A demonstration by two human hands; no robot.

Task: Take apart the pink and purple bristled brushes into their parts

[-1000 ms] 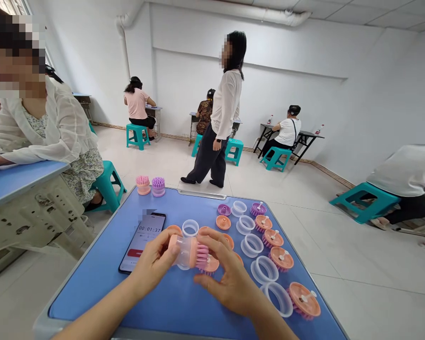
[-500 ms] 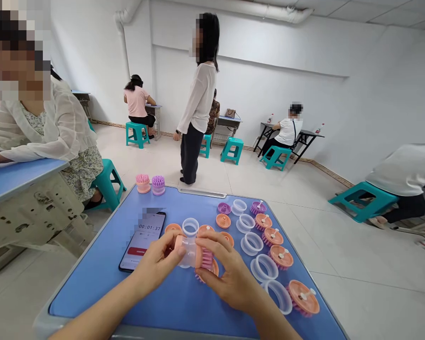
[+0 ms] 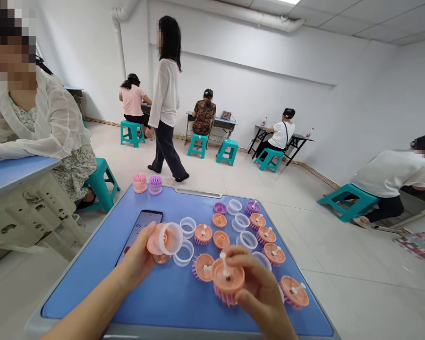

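My left hand [image 3: 143, 252] is closed around a clear plastic ring fitted on an orange cap [image 3: 155, 242], its opening turned to the right. In the fingers of my right hand [image 3: 260, 283] is an orange brush head [image 3: 230, 278], pink bristles downward and white stem upward. The two pieces are apart. Between my hands, another orange brush head [image 3: 202, 267] leans on its side, and a clear ring [image 3: 183, 253] lies just right of my left hand. Farther back are an upright brush head [image 3: 203, 234] and an orange cap [image 3: 221, 240].
Several clear rings [image 3: 247, 240] and brush heads [image 3: 274, 253] line the right side of the blue table [image 3: 92, 293]. A phone [image 3: 150, 217] lies left. Two assembled brushes [image 3: 140, 183] stand at the back left corner. A person [image 3: 168, 94] walks beyond the table.
The brush head has come away from the clear ring and moved right and nearer in my right hand. My left hand has shifted left, turning the ring's opening. The standing person has stepped left.
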